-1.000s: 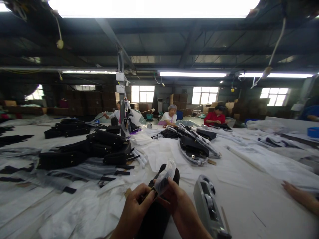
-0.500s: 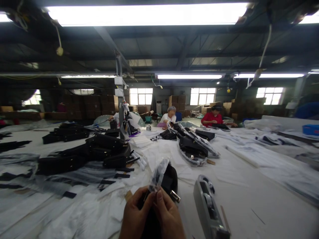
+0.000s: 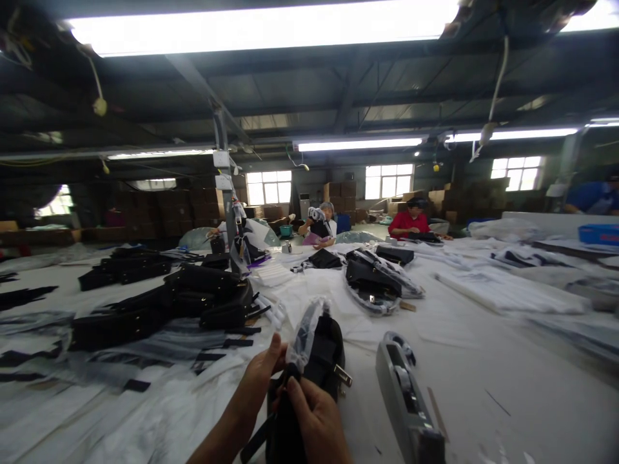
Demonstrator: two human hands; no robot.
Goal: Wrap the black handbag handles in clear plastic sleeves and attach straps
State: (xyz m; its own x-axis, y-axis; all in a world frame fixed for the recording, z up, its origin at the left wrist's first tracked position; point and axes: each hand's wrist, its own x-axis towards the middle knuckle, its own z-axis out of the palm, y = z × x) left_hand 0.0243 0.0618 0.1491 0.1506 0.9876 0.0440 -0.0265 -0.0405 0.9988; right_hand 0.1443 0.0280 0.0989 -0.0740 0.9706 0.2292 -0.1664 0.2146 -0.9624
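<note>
A black bag [image 3: 329,348] with a gold-coloured clasp [image 3: 343,376] stands on the table in front of me. Clear plastic wrap [image 3: 304,338] covers part of its strap. My right hand [image 3: 316,412] pinches the black strap just below the end of the wrap. On the other side, my left hand [image 3: 264,372] has its thumb raised and apart, its fingertips against the wrapped strap and partly hidden behind it. A grey tape dispenser [image 3: 403,399] stands to the right of the bag.
Black bags [image 3: 193,296] lie piled on the left, near plastic-wrapped straps [image 3: 159,348] and white sheets [image 3: 140,412]. Another black bag [image 3: 372,277] with wrapped straps lies farther off. Two people [image 3: 320,227] sit across the table, one in a red top [image 3: 409,222].
My hands were together, pinching the gathered plastic end. My left hand has moved off to the left with its thumb lifted; my right hand now grips the black strap below.
</note>
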